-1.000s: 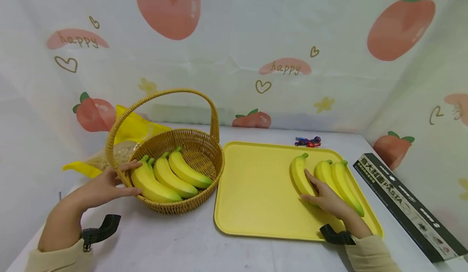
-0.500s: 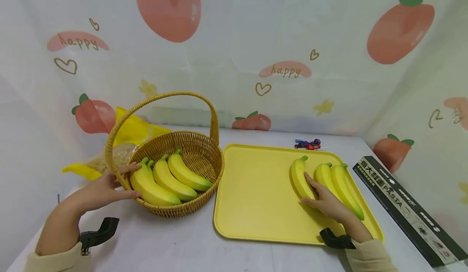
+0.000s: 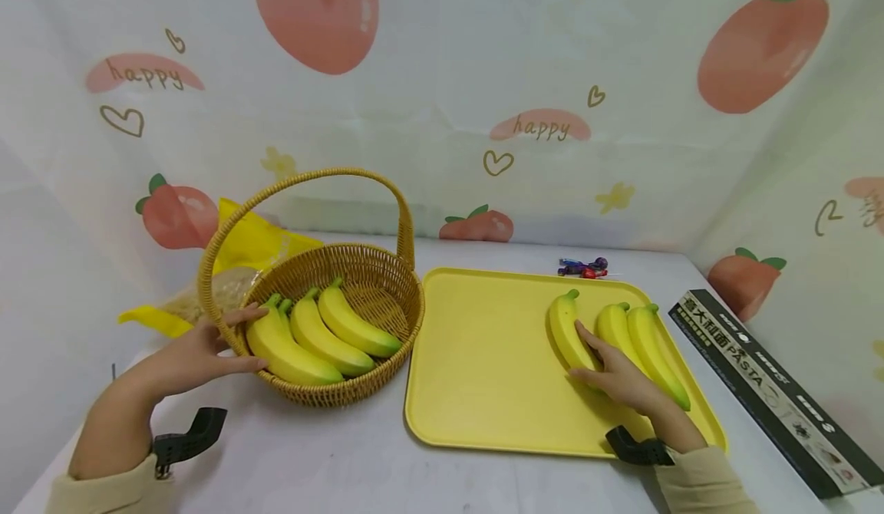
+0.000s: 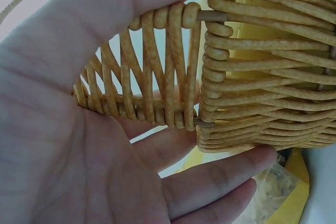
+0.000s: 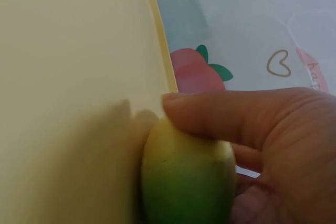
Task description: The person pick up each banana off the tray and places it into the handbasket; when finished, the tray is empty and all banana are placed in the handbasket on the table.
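Nothing has shifted since before. Your left hand (image 3: 196,353) grips the basket (image 3: 387,322) rim at lower left; your right hand (image 3: 618,380) pinches the banana (image 3: 568,334) on the tray (image 3: 483,360).

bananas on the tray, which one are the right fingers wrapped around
The leftmost banana on the yellow tray, nearest the basket; the right hand grips its lower end, the other two lie right of it.

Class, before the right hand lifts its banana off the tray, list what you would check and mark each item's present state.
1. Right hand has a grip on the leftmost banana: ok, fingers curled round it.
2. Banana lies on the yellow tray: ok.
3. Left hand steadies the wicker basket: ok, at its rim.
4. Room in the basket beside its three bananas: ok.
5. Basket handle clear of the path: cannot tell.
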Motion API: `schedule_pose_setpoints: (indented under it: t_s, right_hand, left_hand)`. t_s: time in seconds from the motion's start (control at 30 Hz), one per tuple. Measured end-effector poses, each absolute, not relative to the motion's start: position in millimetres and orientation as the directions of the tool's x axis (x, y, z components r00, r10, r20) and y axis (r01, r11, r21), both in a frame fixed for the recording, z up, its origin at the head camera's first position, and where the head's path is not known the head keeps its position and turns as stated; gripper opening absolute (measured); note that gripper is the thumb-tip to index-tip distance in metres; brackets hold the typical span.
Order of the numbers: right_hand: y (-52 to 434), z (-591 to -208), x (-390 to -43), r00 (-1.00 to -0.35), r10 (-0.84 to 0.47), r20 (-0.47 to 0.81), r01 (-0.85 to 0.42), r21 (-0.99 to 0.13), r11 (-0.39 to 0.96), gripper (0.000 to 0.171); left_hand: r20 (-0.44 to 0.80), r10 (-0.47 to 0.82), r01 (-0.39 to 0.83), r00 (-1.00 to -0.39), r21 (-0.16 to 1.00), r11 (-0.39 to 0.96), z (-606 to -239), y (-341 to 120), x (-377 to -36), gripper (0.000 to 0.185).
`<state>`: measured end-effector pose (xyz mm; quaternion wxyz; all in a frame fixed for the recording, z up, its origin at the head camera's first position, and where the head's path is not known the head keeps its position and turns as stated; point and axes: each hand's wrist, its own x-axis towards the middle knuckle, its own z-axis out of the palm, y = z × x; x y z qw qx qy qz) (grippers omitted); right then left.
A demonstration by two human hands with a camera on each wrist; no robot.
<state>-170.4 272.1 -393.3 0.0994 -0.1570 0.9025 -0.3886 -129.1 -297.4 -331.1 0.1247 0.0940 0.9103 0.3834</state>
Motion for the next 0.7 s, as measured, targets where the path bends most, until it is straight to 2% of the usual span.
schedule_pose_setpoints:
  t_s: [0.23, 0.47, 0.7]
  right_hand:
    - [268, -387, -171, -0.900, -0.435, -0.005, -0.282, -0.753, 0.594, 0.075]
    - [254, -374, -173, -0.867, -0.498, 0.009, -0.358, -0.707, 0.610, 0.069]
    - [234, -363, -178, -0.831, -0.554, 0.040, -0.396, -0.742, 0.541, 0.066]
  left_hand:
    - [-0.172, 0.255, 0.057, -0.951, 0.717, 0.695, -330, -298, -128, 0.076]
    - [-0.174, 0.243, 0.048, -0.954, 0.713, 0.700, -330, -297, -128, 0.076]
    - [-0.181, 0.232, 0.035, -0.956, 0.712, 0.701, -328, -296, -127, 0.078]
